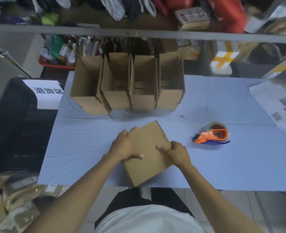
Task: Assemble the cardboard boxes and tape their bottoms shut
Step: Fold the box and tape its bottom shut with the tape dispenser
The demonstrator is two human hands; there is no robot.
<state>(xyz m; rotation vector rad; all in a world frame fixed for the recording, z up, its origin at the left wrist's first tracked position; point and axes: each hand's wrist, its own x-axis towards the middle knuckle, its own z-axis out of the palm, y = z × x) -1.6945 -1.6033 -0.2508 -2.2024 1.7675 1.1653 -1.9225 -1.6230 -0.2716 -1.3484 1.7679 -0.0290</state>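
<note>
Box (147, 158) on worktop (239, 165) near front edge, long axis diagonal. Left hand (124, 146), fingers flat, presses its top; right hand (176, 153) curls round right edge. Tape dispenser (212, 136) lies right, nearer right hand.

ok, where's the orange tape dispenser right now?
In the head view, the orange tape dispenser lies on the blue table cover, untouched, to the right of the brown cardboard box that both hands hold, just beyond the right hand.
</note>
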